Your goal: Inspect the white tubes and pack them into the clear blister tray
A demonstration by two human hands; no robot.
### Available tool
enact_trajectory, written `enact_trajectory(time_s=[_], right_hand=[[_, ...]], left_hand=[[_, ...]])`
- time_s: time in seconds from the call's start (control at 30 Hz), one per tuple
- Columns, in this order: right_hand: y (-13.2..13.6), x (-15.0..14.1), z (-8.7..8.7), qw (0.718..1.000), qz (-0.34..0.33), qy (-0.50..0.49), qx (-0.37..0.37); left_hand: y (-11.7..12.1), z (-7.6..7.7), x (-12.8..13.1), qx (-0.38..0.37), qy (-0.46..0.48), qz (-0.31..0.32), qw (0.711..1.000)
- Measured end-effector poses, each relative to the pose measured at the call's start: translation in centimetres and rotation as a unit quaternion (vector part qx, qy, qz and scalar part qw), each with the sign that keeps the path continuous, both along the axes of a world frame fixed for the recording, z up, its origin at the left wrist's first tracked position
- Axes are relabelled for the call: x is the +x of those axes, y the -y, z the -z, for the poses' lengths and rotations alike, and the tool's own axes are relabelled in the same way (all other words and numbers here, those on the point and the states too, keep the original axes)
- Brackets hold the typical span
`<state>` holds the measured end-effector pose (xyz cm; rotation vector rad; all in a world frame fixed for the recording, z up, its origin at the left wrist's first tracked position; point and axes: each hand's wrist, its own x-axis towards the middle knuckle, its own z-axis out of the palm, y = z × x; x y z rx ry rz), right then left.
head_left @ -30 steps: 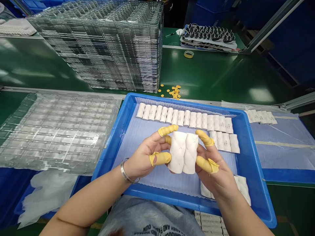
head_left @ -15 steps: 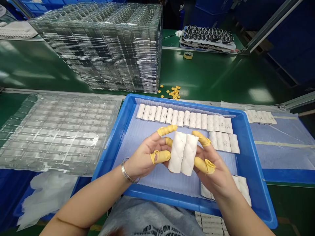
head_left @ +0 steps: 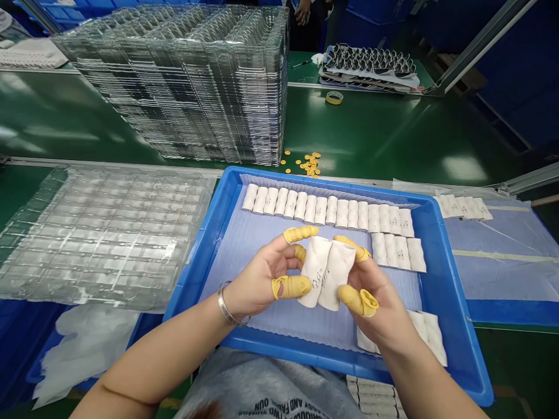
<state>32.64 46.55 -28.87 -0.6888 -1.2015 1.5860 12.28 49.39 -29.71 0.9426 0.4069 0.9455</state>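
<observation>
In the head view, two white wavy pieces (head_left: 328,272) are held side by side at the middle of the frame, slightly below centre, over the pale liner (head_left: 244,244) of a blue tray (head_left: 463,340). They appear lifted off it. Their long axes run up and down the frame, upper ends leaning right, and dark marks show on their faces.

The left hand (head_left: 259,278) grips from the left, its thumb against the left piece's edge; the right hand (head_left: 379,286) grips from the right, thumb on the lower edge of the right piece. The pair thus lies between the two sets of fingers (head_left: 301,233), touched from both sides, neither hand clearly nearer. Yellow covers sheathe several fingertips; how those behind the pieces press is hidden.

Above the hands, a long row of similar white pieces (head_left: 323,209) lines the tray's far side, lengthwise axes also roughly up the frame. A shorter row (head_left: 397,253) sits below its right end, nearer the right hand. More pieces (head_left: 430,334) at lower right are partly covered by that arm. A clear plastic tray (head_left: 105,233) is at left; loose yellow covers (head_left: 311,166) lie on the green worktop (head_left: 393,134).
</observation>
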Motion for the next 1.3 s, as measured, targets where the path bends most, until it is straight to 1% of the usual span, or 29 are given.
enact_trajectory(time_s=[0.07, 0.13, 0.23, 0.3, 0.37, 0.43, 0.5, 0.53, 0.63, 0.97, 1.03, 1.13, 1.2, 1.27, 1.3], right_hand=[[-0.1, 0.0, -0.1, 1.0, -0.002, -0.004, -0.008], [-0.2, 0.1, -0.1, 1.0, -0.003, -0.001, -0.008], [0.0, 0.1, -0.1, 1.0, 0.009, 0.022, 0.018], [0.1, 0.1, 0.1, 0.997, 0.028, 0.051, 0.046], [0.3, 0.1, 0.3, 0.99, 0.057, 0.091, 0.09], [0.4, 0.1, 0.5, 0.978, 0.086, 0.128, 0.144], [0.3, 0.1, 0.7, 0.967, 0.097, 0.147, 0.184], [0.3, 0.1, 0.7, 0.964, 0.1, 0.149, 0.195], [0.2, 0.1, 0.6, 0.962, 0.102, 0.155, 0.203], [0.3, 0.2, 0.7, 0.963, 0.095, 0.162, 0.194], [0.3, 0.0, 0.9, 0.964, 0.098, 0.165, 0.183], [0.3, -0.4, 1.5, 0.968, 0.117, 0.159, 0.158], [0.2, -0.8, 2.1, 0.964, 0.138, 0.164, 0.155], [0.1, -1.4, 2.6, 0.95, 0.165, 0.193, 0.183], [0.1, -1.8, 2.9, 0.936, 0.182, 0.215, 0.21]], left_hand=[[-0.1, -0.2, -0.1, -0.01, 0.002, 0.002, 1.0], [-0.1, -0.3, -0.1, 0.0, 0.003, 0.002, 1.0], [0.1, -0.5, -0.2, 0.057, -0.023, -0.004, 0.998], [0.4, -0.5, -0.2, 0.113, -0.068, -0.038, 0.991], [0.6, -0.5, -0.1, 0.198, -0.12, -0.099, 0.968], [0.6, -0.5, 0.0, 0.296, -0.161, -0.155, 0.929], [0.6, -0.7, 0.1, 0.361, -0.178, -0.181, 0.897], [0.5, -0.7, 0.1, 0.375, -0.181, -0.187, 0.89], [0.4, -0.9, 0.1, 0.383, -0.186, -0.192, 0.884], [0.4, -0.9, 0.1, 0.401, -0.2, -0.203, 0.871], [0.5, -0.8, 0.1, 0.379, -0.209, -0.202, 0.878], [0.7, -0.3, 0.3, 0.307, -0.188, -0.215, 0.908], [0.9, 0.0, 0.8, 0.26, -0.176, -0.234, 0.92], [1.0, 0.3, 1.4, 0.223, -0.188, -0.253, 0.923], [1.1, 0.4, 1.7, 0.202, -0.193, -0.257, 0.925]])
